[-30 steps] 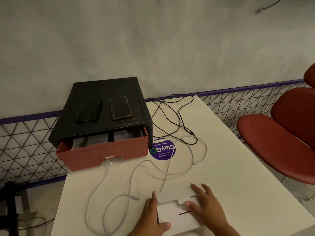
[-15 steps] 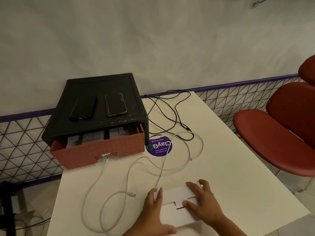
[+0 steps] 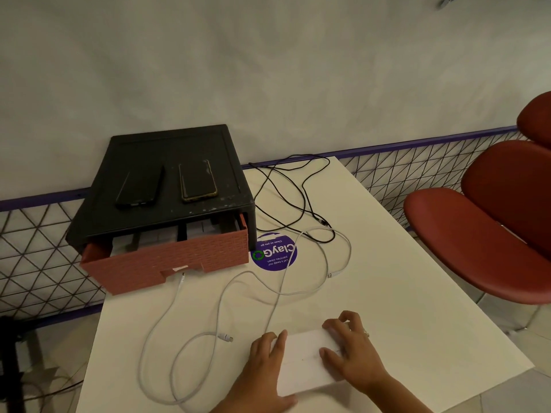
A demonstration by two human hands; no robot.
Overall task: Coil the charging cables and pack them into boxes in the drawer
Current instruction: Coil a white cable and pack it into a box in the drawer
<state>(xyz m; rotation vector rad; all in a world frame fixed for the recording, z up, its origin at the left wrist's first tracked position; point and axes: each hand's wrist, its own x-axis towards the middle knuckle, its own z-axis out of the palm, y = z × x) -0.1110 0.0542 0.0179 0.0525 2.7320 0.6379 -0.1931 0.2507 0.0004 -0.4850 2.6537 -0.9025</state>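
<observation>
cabinet: i see a black cabinet (image 3: 98, 222) at the worktop's (image 3: 402, 323) far left corner, with two dark phones (image 3: 140, 189) lying flat on top.
drawer: the pink drawer (image 3: 167, 263) is pulled partly out, with white boxes (image 3: 205, 228) showing inside.
white cable: the white cable (image 3: 219, 311) lies uncoiled in loose loops from the drawer front to the box, one plug just left of my left hand.
left hand: the left hand (image 3: 265, 365) lies flat against the box's left edge, grip wide, fingers straight.
sticker: a round purple sticker (image 3: 274, 254) sits beside the drawer.
black cable: the black cable (image 3: 286, 198) sprawls at the far edge, well apart from the box.
box: a white box (image 3: 301, 362) lies closed near the worktop's front edge, between both hands.
right hand: the right hand (image 3: 351, 350) has its grip on the box, fingers curled over the far right corner, thumb on the lid.
chair: a red chair (image 3: 492, 228) stands to the right.
</observation>
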